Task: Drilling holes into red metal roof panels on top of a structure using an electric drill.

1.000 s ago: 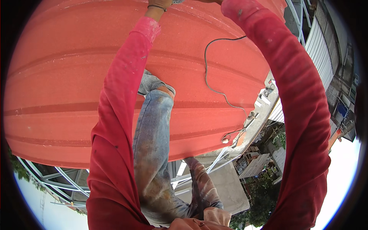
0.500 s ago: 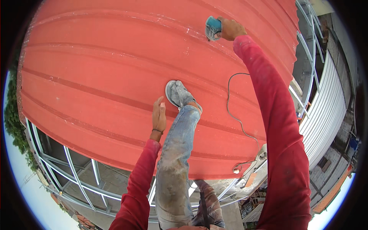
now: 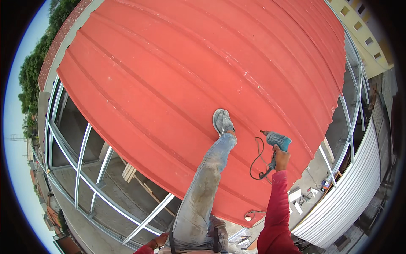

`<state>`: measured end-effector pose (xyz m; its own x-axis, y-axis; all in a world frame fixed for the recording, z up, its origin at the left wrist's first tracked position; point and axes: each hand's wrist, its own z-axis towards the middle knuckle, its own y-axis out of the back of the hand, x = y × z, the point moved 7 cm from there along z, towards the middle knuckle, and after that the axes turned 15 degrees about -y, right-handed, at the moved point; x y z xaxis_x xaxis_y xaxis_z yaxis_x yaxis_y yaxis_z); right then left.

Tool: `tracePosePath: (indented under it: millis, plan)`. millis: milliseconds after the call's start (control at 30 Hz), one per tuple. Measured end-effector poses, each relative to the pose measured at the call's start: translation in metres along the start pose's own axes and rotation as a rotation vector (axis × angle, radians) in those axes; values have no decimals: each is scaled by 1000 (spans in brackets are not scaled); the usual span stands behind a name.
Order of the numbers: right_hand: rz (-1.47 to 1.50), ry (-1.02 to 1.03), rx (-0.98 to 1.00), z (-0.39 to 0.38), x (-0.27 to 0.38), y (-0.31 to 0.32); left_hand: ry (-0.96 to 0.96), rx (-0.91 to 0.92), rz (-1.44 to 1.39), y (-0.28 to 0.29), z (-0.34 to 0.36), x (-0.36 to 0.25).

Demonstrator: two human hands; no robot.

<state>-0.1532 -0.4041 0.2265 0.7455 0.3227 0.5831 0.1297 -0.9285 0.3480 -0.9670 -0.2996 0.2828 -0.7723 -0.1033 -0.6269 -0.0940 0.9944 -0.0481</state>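
My right hand grips the handle of a teal and grey power drill, held low over the red ribbed roof sheets. A black cord hangs from the drill and loops by the sheets. My left hand is low at the bottom edge beside my hip, its fingers partly hidden against my jeans. My leg in stained jeans stretches up the roof, a grey shoe planted on the red sheet.
Open metal framing over a concrete level borders the sheets at left and right. Loose boards lie below. A corrugated silver sheet, a yellow building and trees surround the roof. A white round object sits near the roof's lower edge.
My right hand has brought the drill down from higher on the roof. My left hand has dropped to my hip. The view has shifted, showing more of the roof and surroundings.
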Motion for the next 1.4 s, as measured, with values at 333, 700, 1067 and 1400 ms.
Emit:
tracePosePath:
  millis: [333,700,1067,1400]
  plan:
    - [-308,-503,-139,-150,-377,213,-34,7,262,-31,-18,-46]
    - [-999,-598,-46,-139,-528,296,-343,-604,679,-68,-19,-111]
    - [-652,-152,61,-137,-367,225,-501,-873,435,-55,21,-125]
    - [-677,-385,-28,-105,-366,190,-518,-680,662,-49,33,-105]
